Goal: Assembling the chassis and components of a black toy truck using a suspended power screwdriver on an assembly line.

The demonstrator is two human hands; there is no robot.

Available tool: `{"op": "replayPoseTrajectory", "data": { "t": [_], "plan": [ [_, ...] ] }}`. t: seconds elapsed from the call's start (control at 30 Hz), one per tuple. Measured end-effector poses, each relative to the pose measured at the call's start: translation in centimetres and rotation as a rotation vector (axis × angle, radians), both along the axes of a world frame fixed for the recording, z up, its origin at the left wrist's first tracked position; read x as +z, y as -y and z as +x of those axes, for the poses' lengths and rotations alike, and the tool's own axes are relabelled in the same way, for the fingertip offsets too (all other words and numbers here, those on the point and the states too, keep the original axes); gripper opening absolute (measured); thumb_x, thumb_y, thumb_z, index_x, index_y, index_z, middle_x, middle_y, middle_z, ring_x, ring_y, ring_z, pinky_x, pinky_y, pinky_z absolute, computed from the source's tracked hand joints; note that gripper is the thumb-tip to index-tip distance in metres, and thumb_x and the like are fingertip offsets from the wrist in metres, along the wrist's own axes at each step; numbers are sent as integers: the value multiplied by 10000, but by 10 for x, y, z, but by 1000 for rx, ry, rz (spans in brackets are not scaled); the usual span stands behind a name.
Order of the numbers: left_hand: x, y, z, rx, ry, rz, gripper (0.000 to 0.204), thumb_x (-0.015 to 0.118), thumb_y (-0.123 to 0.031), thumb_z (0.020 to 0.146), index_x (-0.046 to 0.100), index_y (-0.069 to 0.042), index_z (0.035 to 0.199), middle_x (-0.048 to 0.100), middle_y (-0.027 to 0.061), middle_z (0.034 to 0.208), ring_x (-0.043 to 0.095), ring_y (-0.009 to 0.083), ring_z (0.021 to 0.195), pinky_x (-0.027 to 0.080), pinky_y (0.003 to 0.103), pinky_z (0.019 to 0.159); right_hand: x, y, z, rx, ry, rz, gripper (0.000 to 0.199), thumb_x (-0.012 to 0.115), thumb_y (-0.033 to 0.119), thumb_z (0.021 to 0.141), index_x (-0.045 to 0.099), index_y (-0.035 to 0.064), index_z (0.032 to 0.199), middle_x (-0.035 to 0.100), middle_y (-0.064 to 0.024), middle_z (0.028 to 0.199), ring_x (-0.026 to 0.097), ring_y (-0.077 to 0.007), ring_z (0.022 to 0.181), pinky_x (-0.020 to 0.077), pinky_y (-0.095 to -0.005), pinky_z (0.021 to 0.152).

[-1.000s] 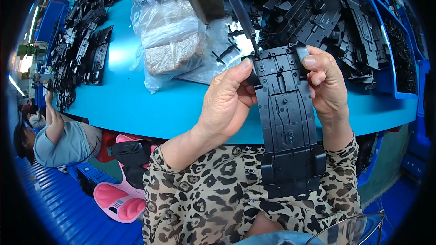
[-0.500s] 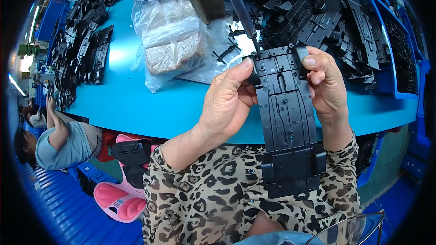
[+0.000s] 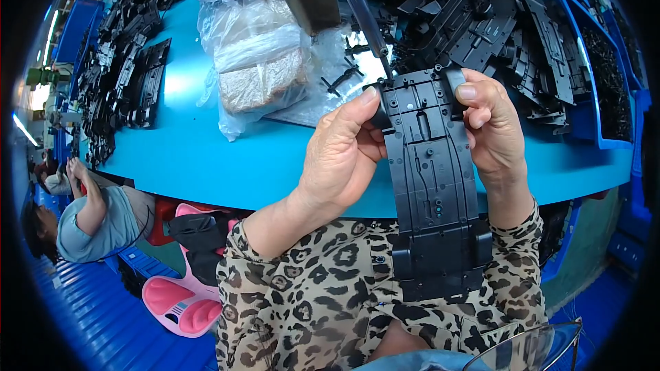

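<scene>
Both my hands hold a long black plastic chassis plate (image 3: 432, 178) with ribs, holes and screw bosses. My left hand (image 3: 342, 148) is closed on its far left corner, the thumb along the edge. At the far right corner, my right hand (image 3: 496, 113) grips with thumb and curled fingers. The near end of the plate hangs over my lap. A screwdriver-like metal rod (image 3: 364, 17) comes down from above, its tip at the plate's far left edge; whether it touches cannot be made out. Small black plastic parts (image 3: 342, 75) lie just beyond the plate.
A plastic-wrapped block (image 3: 261, 72) stands left of centre on the blue table (image 3: 227, 175). Black moulded parts are piled at the right (image 3: 474, 27) and left (image 3: 127, 62). A blue bin (image 3: 598, 82) stands far right. A co-worker (image 3: 103, 216) sits at left, near a pink chair (image 3: 182, 306).
The plate and my left hand have shifted very slightly left. My grip looks the same. The co-worker at left has moved their arms a little.
</scene>
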State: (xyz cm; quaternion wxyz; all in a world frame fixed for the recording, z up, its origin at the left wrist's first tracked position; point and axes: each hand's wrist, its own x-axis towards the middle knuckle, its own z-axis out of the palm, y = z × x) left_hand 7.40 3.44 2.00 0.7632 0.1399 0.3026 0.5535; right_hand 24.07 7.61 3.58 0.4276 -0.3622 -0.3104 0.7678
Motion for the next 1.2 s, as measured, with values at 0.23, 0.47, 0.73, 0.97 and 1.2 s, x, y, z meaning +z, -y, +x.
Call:
{"op": "replayPoseTrajectory", "data": {
  "t": [0.23, 0.47, 0.73, 0.97, 1.2],
  "plan": [
    [0, -1, 1, -7, -10, -7, 280, 448, -240, 849, 534, 13, 931, 582, 83, 861, 562, 135, 747, 480, 290, 664, -2, 0, 2, -9, -15, 5, 185, 571, 133, 723, 538, -40, 782, 501, 9, 514, 414, -32, 330, 345, -122, 305],
    [-3, -1, 0, -17, -15, -27, 287, 456, -247, 845, 532, 13, 937, 582, 82, 863, 562, 135, 747, 480, 291, 668, -2, 0, 3, -20, -21, 3, 176, 572, 130, 720, 536, -35, 772, 497, 9, 512, 414, -34, 330, 347, -123, 307],
    [0, -1, 2, -15, -14, 12, 293, 453, -253, 846, 531, 15, 936, 584, 86, 856, 564, 137, 737, 481, 293, 666, 0, 1, 3, -30, 14, -2, 145, 578, 131, 714, 521, -3, 705, 487, 11, 504, 407, -34, 326, 343, -125, 303],
    [2, -3, 1, -22, -9, -15, 292, 452, -248, 846, 530, 20, 934, 584, 91, 860, 570, 143, 745, 487, 294, 668, -2, 0, 3, -22, -32, -12, 129, 575, 127, 719, 505, 29, 671, 470, 31, 488, 404, -28, 326, 340, -123, 300],
    [3, -3, 1, -25, -30, -31, 286, 448, -245, 847, 536, 18, 919, 586, 87, 834, 569, 139, 717, 486, 289, 649, 1, 1, 2, -26, -30, 4, 150, 567, 138, 721, 529, -8, 722, 489, 19, 505, 405, -28, 328, 340, -122, 304]
  ]
}}
